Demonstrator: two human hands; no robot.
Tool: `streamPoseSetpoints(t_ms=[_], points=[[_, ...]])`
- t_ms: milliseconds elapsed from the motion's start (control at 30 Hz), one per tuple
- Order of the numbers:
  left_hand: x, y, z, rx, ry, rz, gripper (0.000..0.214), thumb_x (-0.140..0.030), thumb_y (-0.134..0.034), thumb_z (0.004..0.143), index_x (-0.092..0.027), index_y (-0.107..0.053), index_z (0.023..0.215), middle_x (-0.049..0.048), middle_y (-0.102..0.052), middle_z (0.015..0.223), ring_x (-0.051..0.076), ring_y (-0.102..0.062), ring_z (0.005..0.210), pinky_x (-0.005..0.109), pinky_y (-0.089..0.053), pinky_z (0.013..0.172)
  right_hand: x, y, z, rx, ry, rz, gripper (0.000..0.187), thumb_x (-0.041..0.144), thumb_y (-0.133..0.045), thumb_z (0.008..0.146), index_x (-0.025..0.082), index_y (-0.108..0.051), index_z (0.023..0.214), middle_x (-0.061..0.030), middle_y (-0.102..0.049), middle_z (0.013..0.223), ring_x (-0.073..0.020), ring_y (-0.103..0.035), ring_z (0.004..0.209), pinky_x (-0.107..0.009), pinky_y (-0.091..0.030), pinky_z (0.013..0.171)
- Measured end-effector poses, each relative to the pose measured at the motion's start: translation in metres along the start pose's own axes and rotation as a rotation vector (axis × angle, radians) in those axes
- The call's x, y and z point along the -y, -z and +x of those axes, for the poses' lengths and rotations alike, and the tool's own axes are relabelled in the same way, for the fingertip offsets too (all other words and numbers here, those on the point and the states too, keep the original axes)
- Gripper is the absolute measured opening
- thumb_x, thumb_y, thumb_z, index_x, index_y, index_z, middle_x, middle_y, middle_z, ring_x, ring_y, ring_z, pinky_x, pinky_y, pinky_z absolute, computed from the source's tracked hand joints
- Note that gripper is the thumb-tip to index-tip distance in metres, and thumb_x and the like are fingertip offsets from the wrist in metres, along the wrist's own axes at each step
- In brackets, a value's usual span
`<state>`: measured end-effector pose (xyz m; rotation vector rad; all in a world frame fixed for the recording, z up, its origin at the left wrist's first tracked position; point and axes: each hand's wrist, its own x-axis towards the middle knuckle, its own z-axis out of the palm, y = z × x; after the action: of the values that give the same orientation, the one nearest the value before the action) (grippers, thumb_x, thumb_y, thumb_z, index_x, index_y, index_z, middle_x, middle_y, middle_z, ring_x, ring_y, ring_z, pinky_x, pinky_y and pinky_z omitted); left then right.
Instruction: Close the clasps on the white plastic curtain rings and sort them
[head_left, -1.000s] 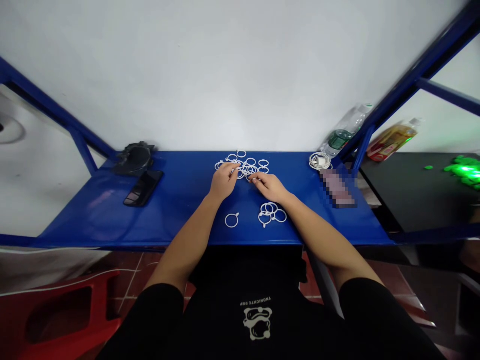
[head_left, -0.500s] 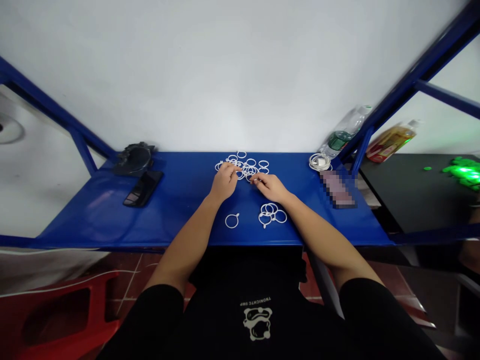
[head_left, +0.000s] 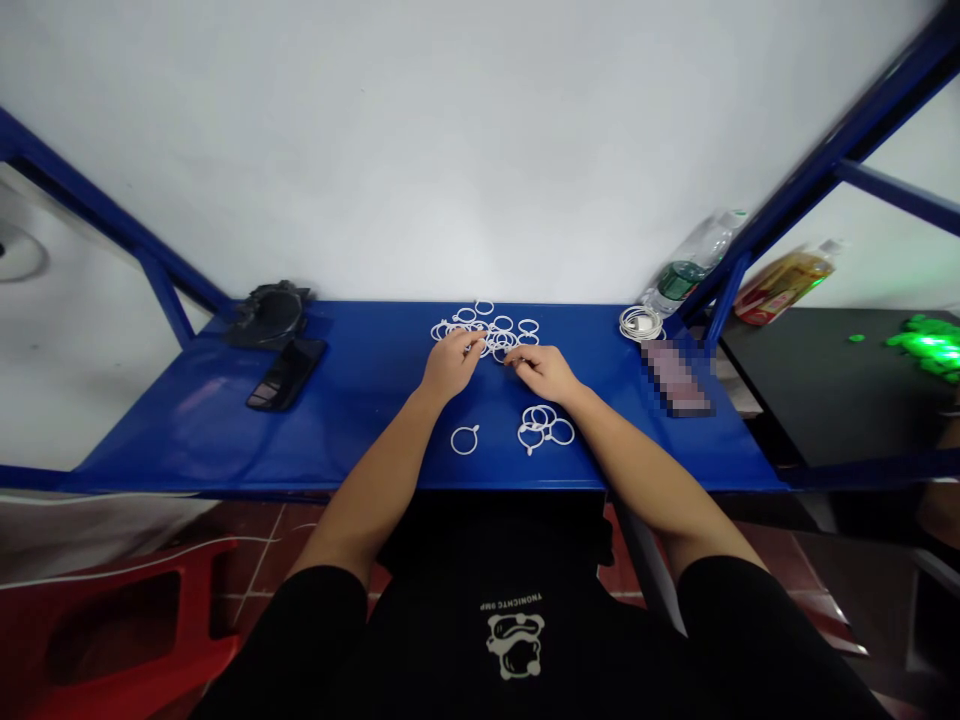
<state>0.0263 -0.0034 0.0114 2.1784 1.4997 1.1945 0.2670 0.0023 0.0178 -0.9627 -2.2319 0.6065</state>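
Blue surface [head_left: 360,400]: wall [head_left: 480,150] bounds far edge; room to move leftward. Pile of white rings [head_left: 491,340] overlaps near far edge. Left hand [head_left: 450,365] over pile, right hand [head_left: 550,374] beside; fingers bent, thumbs near forefingers, any pinch unclear. Step seems picking through pile; next move likely calls for fine fingertip parting. Ring cluster [head_left: 543,428], lone ring [head_left: 475,430] nearer front edge.

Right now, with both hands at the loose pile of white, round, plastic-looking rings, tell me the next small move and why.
The right hand might best draw one from the white ring pile toward the near edge of the blue table: its fingertips are at the pile's right front, and a cluster of overlapping white rings lies nearer that edge.
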Motion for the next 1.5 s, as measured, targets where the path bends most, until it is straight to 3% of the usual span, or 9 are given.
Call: streamPoseSetpoints(t_ms=[200,500,600,700,833,1167,1300,1367,1500], points=[[-0.004,-0.002,-0.002,0.025,0.029,-0.059,0.024,-0.029,-0.062,0.103,-0.024,-0.082,0.116,0.0071,-0.083,0.111,0.024,-0.076,0.097,0.038,-0.06,0.093,0.001,0.005,0.002,-0.008,-0.012,-0.044,0.031,0.017,-0.051,0.088,0.021,-0.081,0.092,-0.0055,-0.082,0.099,-0.0219,-0.076,0.09,-0.033,-0.056,0.09],[-0.004,-0.002,-0.001,0.033,0.031,-0.036,0.03,-0.021,-0.059,0.098,-0.022,-0.082,0.117,0.006,-0.08,0.11,0.015,-0.066,0.068,0.033,-0.058,0.083,0.004,0.01,-0.002,-0.101,0.033,-0.03,0.036,0.014,-0.044,0.091,0.023,-0.079,0.084,-0.0053,-0.079,0.091,-0.0212,-0.073,0.086,-0.034,-0.056,0.088],[-0.004,-0.001,-0.001,0.046,0.017,-0.037,0.033,-0.018,-0.058,0.095,-0.022,-0.083,0.116,0.0059,-0.079,0.109,0.016,-0.066,0.069,0.033,-0.057,0.082,0.003,0.007,-0.003,-0.143,0.057,-0.049,0.038,0.014,-0.044,0.093,0.022,-0.08,0.098,-0.0066,-0.08,0.099,-0.0222,-0.074,0.095,-0.035,-0.057,0.093],[-0.004,-0.001,-0.001,0.051,0.01,-0.031,0.033,-0.016,-0.057,0.094,-0.021,-0.083,0.114,0.0055,-0.079,0.106,0.018,-0.069,0.076,0.033,-0.057,0.083,0.003,0.003,-0.002,-0.158,0.011,-0.108,0.044,0.015,-0.046,0.096,0.022,-0.075,0.129,-0.008,-0.08,0.12,-0.0235,-0.074,0.106,-0.037,-0.057,0.098],[-0.004,0.0,-0.001,0.067,0.003,-0.033,0.033,-0.014,-0.055,0.092,-0.023,-0.084,0.107,0.0045,-0.079,0.102,0.021,-0.072,0.088,0.035,-0.058,0.087,0.004,0.002,-0.001,-0.116,-0.073,-0.166,0.053,0.025,-0.051,0.103,0.026,-0.058,0.155,-0.0081,-0.075,0.14,-0.0226,-0.075,0.096,-0.036,-0.059,0.094],[-0.003,0.002,0.0,0.139,-0.071,-0.046,0.032,-0.009,-0.054,0.086,-0.023,-0.083,0.088,0.0029,-0.079,0.091,0.02,-0.073,0.086,0.034,-0.058,0.087,-0.004,-0.002,0.001,-0.126,-0.091,-0.182,0.051,0.029,-0.055,0.103,0.024,-0.061,0.153,-0.0107,-0.071,0.146,-0.0259,-0.076,0.106,-0.04,-0.06,0.097],[-0.004,0.004,0.0,0.111,-0.072,-0.014,0.035,-0.006,-0.052,0.086,-0.022,-0.083,0.088,0.0036,-0.08,0.094,0.02,-0.074,0.09,0.033,-0.058,0.089,-0.002,0.003,0.004,-0.151,-0.069,-0.136,0.044,0.028,-0.056,0.101,0.026,-0.068,0.144,-0.0082,-0.07,0.148,-0.0225,-0.075,0.097,-0.04,-0.061,0.093],[-0.004,0.004,-0.001,0.086,-0.049,0.016,0.037,-0.005,-0.053,0.087,-0.021,-0.084,0.099,0.0046,-0.082,0.103,0.021,-0.076,0.098,0.034,-0.059,0.094,0.006,0.014,0.003,-0.096,-0.057,-0.128,0.038,0.031,-0.059,0.101,0.024,-0.072,0.136,-0.0089,-0.075,0.138,-0.0211,-0.074,0.089,-0.039,-0.06,0.09],[-0.006,0.003,-0.001,0.069,0.022,0.082,0.037,-0.008,-0.056,0.095,-0.023,-0.083,0.116,0.0065,-0.08,0.128,0.025,-0.075,0.119,0.038,-0.057,0.107,0.03,0.046,-0.006,0.241,-0.042,-0.132,0.045,0.048,-0.084,0.087,0.024,-0.075,0.124,-0.0072,-0.078,0.121,-0.0248,-0.073,0.097,-0.036,-0.055,0.086]])
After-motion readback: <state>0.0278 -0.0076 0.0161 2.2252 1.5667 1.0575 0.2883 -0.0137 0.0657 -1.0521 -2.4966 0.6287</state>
